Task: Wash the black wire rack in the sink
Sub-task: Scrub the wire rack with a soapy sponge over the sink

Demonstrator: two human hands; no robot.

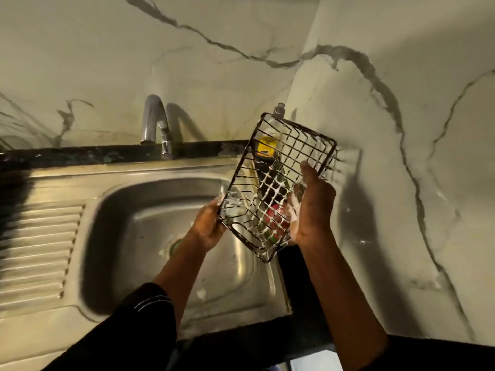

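To the left of the sink basin [150, 236], the ribbed drainboard [40, 250] is lying flush with the steel surround. Behind the basin, the chrome tap [154, 121] is arching forward from the dark ledge, and no water is showing at its spout. A dark sleeve [139, 317] is reaching in over the basin's near edge. Above the right half of the basin, the left hand [209, 226] is gripping the lower left corner of the black wire rack [276, 183], its fingers curling round the rim wire and coated in white foam. The rack is being held in the air, tilted with its upper end leaning away towards the wall, over the basin's right rim and clear of the steel. Suds are clinging to the wires in its middle and lower part. Behind the basin's far right corner, a bottle [267, 145] with a yellow label is showing through the mesh. A red and green thing [273, 223] is also showing through the lower wires, but I cannot tell what it is. The right hand [313, 207] is clasping the rack's right side, thumb pointing up along the wires and foam covering its curled fingers. To the right of the basin, the veined marble wall [401, 183] is rising beside the dark worktop [294, 269].
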